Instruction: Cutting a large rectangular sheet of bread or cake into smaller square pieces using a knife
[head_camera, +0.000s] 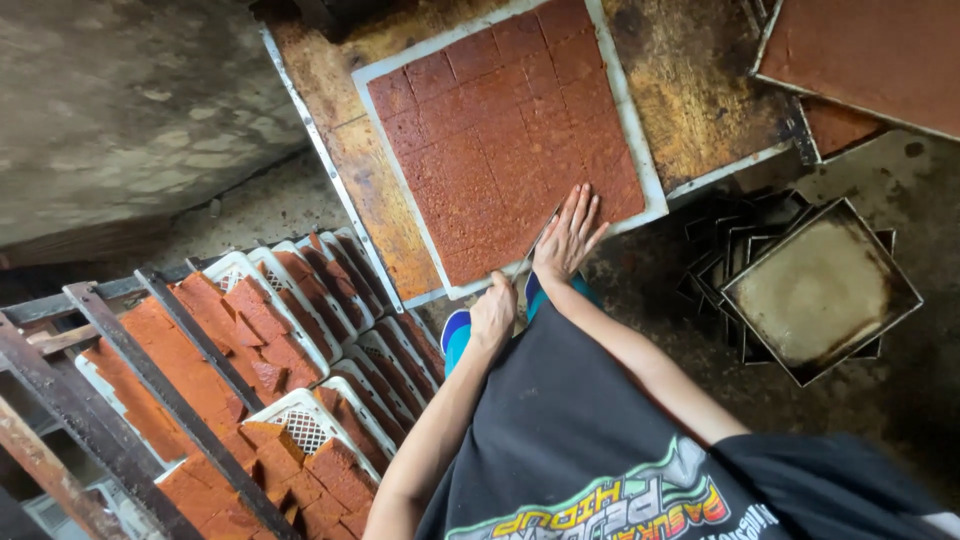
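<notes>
A large reddish-brown slab (505, 130), scored into squares, lies on a white board (640, 150) on a worn, rust-stained table (700, 80). My right hand (570, 238) rests flat, fingers spread, on the slab's near corner. My left hand (493, 315) is closed around the handle of a knife (537, 245). The thin blade reaches up to the slab's near edge, right beside my right hand.
White plastic crates (300, 425) filled with cut brown pieces sit at the left under dark metal rack bars (170, 400). Several empty square metal trays (820, 290) are stacked on the floor at the right. Another tray of brown slab (870, 50) lies at the top right.
</notes>
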